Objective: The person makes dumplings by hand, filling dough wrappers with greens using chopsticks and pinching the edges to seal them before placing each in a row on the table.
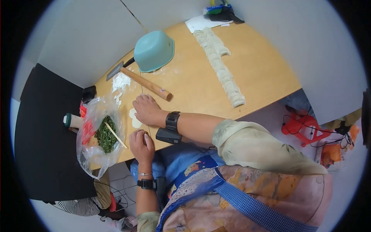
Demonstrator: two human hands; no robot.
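Head view, left hand: the left hand (141, 145) was curled shut around a small white piece of dough (146, 136), at the near edge of the bench (193, 83).
Head view, right hand: the right hand (145, 109) lay palm down with fingers bent, pressing on the bench; whether it gripped anything under the palm could not be told.
Dough rounds: two pale flat dough rounds (134, 118) lay just beside the right hand, between both hands.
Filling: a clear bag of chopped greens (106, 137) with a chopstick (116, 135) in it sat just left of the left hand, hanging over the bench edge.
Rolling pin: the rolling pin (146, 83) lay just beyond the right hand, near an upturned teal bowl (154, 50).
Dumplings: a long row of finished dumplings (222, 69) ran well apart to the right of both hands.
Flour: a heap of flour (121, 81) lay beyond the hands on the left.
Risk, bag: the bag looked likely to slide off if nudged by the left hand, since part of it overhung the edge.
Risk, pin: a knock from the right hand could set the pin rolling toward the bench edge.
Risk, dough: squeezed in the closed hand, the piece could stick or lose shape.
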